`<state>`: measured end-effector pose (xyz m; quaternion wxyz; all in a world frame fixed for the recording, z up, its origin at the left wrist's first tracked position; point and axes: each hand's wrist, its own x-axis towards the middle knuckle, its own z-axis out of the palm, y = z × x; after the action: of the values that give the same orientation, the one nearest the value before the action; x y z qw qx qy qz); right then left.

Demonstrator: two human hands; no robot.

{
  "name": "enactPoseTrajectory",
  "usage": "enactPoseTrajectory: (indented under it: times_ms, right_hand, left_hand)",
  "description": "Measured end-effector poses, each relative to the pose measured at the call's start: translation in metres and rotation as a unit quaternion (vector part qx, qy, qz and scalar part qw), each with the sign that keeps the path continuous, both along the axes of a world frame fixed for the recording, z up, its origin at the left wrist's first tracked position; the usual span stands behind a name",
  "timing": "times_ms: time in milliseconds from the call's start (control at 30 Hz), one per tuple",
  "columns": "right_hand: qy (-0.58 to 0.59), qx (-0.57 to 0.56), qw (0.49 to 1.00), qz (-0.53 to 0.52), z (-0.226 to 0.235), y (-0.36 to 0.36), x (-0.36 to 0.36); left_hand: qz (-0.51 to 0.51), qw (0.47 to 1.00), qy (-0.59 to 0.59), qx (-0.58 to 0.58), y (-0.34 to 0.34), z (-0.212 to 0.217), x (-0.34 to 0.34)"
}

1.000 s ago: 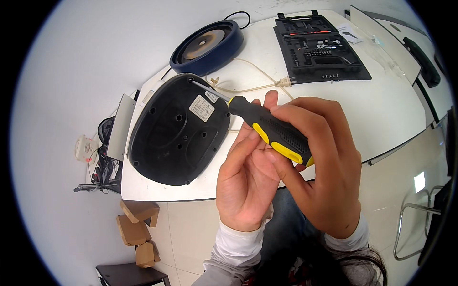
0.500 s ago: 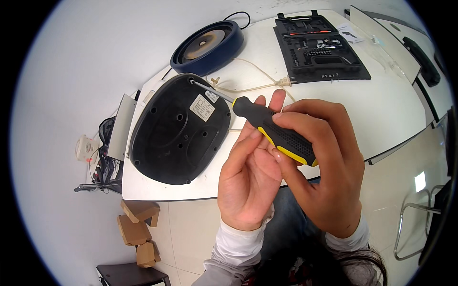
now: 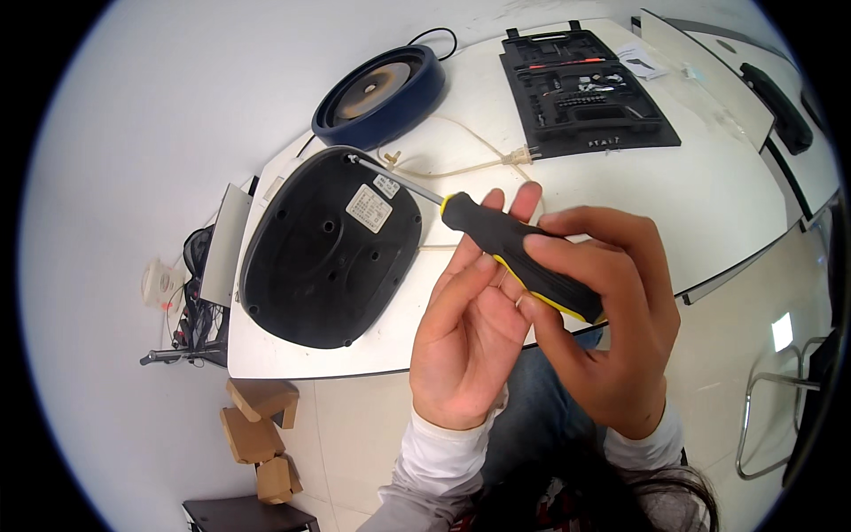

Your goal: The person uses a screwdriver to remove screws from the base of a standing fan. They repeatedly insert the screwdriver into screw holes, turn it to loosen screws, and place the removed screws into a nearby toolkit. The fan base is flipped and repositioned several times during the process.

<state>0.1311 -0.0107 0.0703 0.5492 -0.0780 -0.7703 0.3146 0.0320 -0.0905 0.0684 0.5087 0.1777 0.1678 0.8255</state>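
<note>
My right hand (image 3: 616,355) grips the black and yellow handle of a screwdriver (image 3: 507,239) between its thumb and fingers. Palm up, my left hand (image 3: 470,346) cradles the same handle, its fingers passing behind it and its thumb on the near side. The metal shaft runs up and left to the rim of a black rounded appliance base (image 3: 297,253), which lies underside up with several recessed holes. At the tip, by a hole near the base's far edge, is a small pale spot I cannot make out. White labels (image 3: 369,207) are stuck on the base.
Behind the base stands a round dark-blue appliance part (image 3: 381,97) with a metal disc inside. A pale power cord with a plug (image 3: 519,157) crosses the white table (image 3: 620,204). An open black tool case (image 3: 589,97) lies at the far right. Cardboard boxes (image 3: 253,434) sit below left.
The screwdriver handle has turned in my right hand and shifted slightly right and down in view. The whole view has moved a little. The tip stays at the base's far rim.
</note>
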Motion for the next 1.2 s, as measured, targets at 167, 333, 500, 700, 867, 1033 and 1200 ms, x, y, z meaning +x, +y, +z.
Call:
enactPoseTrajectory:
  times_ms: [167, 333, 500, 700, 867, 1033, 1200]
  right_hand:
    - [0.01, 0.025, 0.994, -0.11, -0.017, 0.005, 0.031]
    - [0.069, -0.087, 0.969, -0.219, -0.05, 0.019, 0.076]
    - [0.088, -0.197, 0.945, -0.245, -0.067, 0.036, 0.107]
    - [0.097, -0.257, 0.929, -0.248, -0.084, 0.051, 0.113]
    - [0.116, -0.299, 0.92, -0.227, -0.097, 0.057, 0.109]
    - [0.121, -0.338, 0.91, -0.21, -0.11, 0.066, 0.106]
    - [0.139, -0.365, 0.9, -0.192, -0.118, 0.071, 0.105]
  left_hand:
    - [-0.018, 0.995, 0.025, -0.095, -0.006, -0.013, 0.017]
    - [-0.008, 0.985, 0.078, -0.152, -0.006, -0.024, 0.021]
    - [0.023, 0.987, 0.075, -0.141, 0.0, -0.019, 0.015]
    - [0.223, 0.724, 0.638, -0.14, 0.037, 0.002, -0.008]
    - [0.209, 0.468, 0.846, -0.147, 0.085, -0.02, -0.032]
    - [0.178, 0.405, 0.878, -0.183, 0.146, -0.035, -0.045]
    - [0.175, 0.361, 0.903, -0.156, 0.191, -0.049, -0.044]
